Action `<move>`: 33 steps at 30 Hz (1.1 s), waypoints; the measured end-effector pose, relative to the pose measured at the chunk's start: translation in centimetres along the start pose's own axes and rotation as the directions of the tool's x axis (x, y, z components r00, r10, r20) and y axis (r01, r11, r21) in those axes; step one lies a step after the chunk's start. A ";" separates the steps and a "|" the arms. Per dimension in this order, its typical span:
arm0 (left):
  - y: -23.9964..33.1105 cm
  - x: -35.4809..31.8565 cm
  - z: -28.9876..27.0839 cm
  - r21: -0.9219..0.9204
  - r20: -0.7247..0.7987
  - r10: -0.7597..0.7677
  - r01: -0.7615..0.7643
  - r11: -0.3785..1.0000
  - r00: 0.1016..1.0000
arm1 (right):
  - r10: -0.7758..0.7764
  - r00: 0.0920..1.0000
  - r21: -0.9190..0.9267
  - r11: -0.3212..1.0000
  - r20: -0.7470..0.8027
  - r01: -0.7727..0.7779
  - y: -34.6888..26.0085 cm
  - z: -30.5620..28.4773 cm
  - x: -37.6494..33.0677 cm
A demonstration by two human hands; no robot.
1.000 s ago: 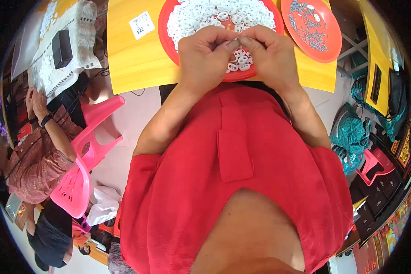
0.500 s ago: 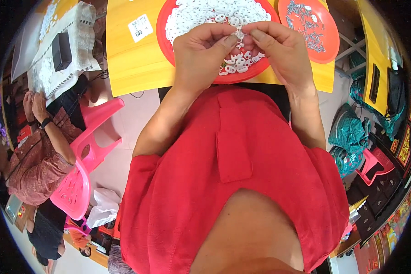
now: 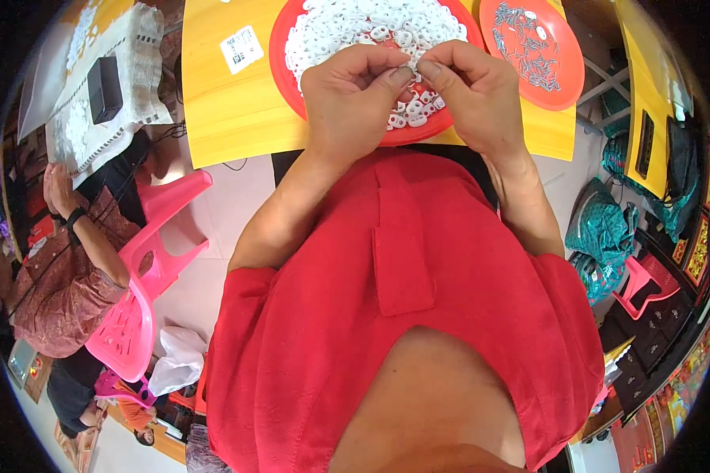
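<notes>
My left hand (image 3: 349,102) and my right hand (image 3: 483,96) meet above a round red tray (image 3: 278,63), thumbs and forefingers pinched tip to tip. A bit of white shows between the fingertips, but it is too small and too covered to tell from the pieces behind it. Heaped in the tray are many small white plastic pieces with holes (image 3: 335,27); a looser scatter lies at its near side, under my hands. To the right, an orange-red plate (image 3: 572,83) holds small thin grey metal pieces (image 3: 521,43) and a few white pieces.
Tray and plate stand on a yellow wood-grain table (image 3: 229,118), with a white printed label (image 3: 242,50) at left. Further left, another person (image 3: 71,276) sits by a pink chair (image 3: 126,331) at a cloth-covered table holding a black box (image 3: 105,89). Green bags (image 3: 603,221) lie at right.
My right hand has shifted slightly left and down, its fingers more curled. My left hand's fingertips have drawn closer together. The other person's hands at left have moved a little.
</notes>
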State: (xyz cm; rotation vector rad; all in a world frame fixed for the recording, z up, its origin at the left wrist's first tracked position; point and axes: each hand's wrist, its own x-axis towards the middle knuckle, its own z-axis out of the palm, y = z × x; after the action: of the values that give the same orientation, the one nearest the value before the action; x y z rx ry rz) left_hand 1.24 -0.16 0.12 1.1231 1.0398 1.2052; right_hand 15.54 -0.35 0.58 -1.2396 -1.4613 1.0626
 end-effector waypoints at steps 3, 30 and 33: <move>-0.1 0.0 0.1 0.031 -0.036 0.021 -0.020 0.999 0.999 | -0.035 0.998 -0.019 0.999 -0.046 0.035 0.3 0.5 -0.1; -1.1 1.1 -1.3 -0.272 -0.047 -0.120 0.103 0.957 0.992 | -0.500 0.642 0.200 0.852 0.581 0.484 -8.6 -1.9 -1.1; -0.2 1.3 -0.6 -0.343 -0.003 -0.124 0.115 0.932 0.992 | -0.561 0.621 0.237 0.816 0.548 0.528 -10.4 -2.7 -2.2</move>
State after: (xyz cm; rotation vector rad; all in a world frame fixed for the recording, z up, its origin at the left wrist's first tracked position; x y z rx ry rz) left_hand 0.79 1.22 -0.18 0.7636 0.8618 1.2474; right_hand 16.27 -3.71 11.05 -0.3238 -2.0982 1.0849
